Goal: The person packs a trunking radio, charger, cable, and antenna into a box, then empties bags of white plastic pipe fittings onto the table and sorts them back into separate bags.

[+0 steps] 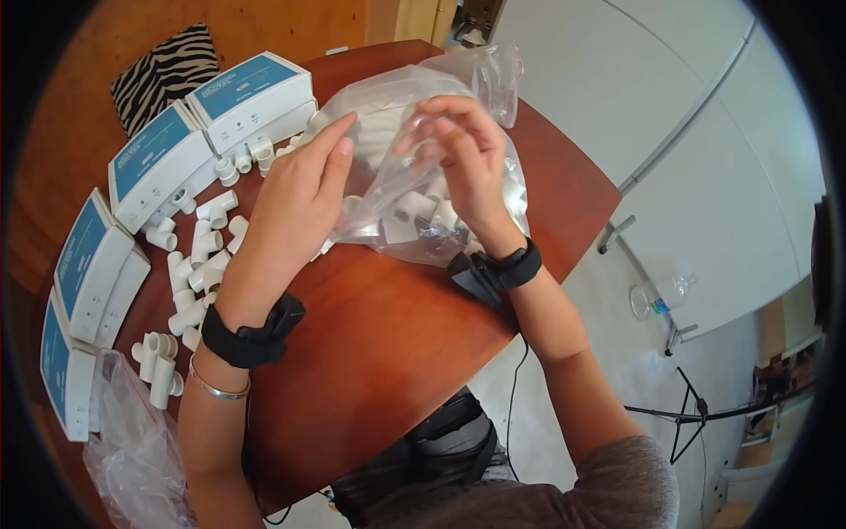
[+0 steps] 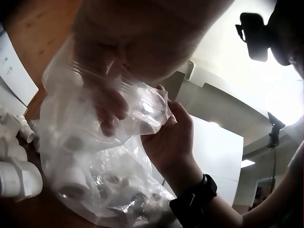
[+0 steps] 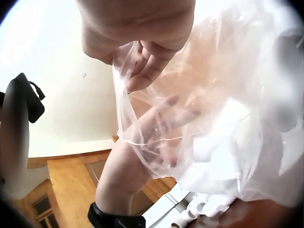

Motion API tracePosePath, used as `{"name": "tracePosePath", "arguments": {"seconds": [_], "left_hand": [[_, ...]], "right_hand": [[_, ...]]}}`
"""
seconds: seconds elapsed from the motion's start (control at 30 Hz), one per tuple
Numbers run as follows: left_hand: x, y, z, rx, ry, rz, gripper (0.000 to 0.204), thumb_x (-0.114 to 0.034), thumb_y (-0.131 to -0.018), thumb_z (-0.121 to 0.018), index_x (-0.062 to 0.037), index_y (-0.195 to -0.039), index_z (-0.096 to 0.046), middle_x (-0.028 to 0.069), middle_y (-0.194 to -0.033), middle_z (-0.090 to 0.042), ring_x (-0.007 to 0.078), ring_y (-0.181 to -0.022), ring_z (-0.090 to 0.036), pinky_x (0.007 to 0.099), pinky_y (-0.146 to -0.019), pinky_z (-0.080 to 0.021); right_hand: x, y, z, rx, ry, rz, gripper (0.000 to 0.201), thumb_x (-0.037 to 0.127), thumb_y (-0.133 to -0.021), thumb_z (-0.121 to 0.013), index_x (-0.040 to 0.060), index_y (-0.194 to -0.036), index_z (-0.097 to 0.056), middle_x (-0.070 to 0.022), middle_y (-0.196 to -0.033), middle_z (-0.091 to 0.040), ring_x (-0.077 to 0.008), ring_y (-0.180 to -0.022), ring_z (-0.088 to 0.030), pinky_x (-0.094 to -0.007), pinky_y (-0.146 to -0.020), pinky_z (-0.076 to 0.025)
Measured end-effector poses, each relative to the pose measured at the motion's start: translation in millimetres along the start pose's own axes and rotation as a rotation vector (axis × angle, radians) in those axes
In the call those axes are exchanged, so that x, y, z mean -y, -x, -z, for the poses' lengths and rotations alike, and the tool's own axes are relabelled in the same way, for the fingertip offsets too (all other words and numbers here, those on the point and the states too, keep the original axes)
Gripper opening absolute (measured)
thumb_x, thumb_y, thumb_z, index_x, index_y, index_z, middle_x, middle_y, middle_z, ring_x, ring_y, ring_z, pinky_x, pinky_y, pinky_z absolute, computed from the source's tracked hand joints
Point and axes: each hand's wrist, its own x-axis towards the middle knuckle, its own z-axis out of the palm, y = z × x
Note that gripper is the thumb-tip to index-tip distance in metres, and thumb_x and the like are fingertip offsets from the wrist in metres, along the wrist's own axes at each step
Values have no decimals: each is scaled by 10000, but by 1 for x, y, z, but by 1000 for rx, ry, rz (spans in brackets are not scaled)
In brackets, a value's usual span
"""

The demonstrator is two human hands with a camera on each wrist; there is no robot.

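A large clear plastic bag holding white pipe fittings lies at the table's far side. My right hand pinches the bag's edge, its fingers curled; the right wrist view shows film gathered between thumb and fingers. My left hand is at the bag's left side with fingers extended. In the right wrist view the left hand shows through the film, and in the left wrist view its fingers are behind the plastic.
Several blue-and-white boxes stand in an arc along the table's left edge, with loose white fittings in front of them. Another crumpled plastic bag lies at the lower left. A zebra-pattern cushion is beyond the boxes.
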Motion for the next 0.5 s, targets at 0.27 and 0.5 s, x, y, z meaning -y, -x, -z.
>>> {"name": "tracePosePath", "arguments": {"seconds": [0.27,0.5], "left_hand": [[-8,-7,49,-190,-142,-408,292,-147,-963,-446,-17,-1175,-598,81,-1124,-650,177,-1008,-603,280,-907,-429],[-19,8,114,-309,-147,-322,265,-123,-966,-443,10,-1096,-633,81,-1049,-667,134,-1010,-591,254,-908,-420]], "right_hand": [[7,-15,29,-460,231,258,549,197,-910,-466,57,-1429,-354,-114,-1270,-503,-165,-1107,-510,-295,-866,-448],[12,-20,57,-549,400,519,661,175,-912,-454,89,-1499,-162,-143,-1486,-267,-231,-1321,-324,-373,-1033,-319]]}}
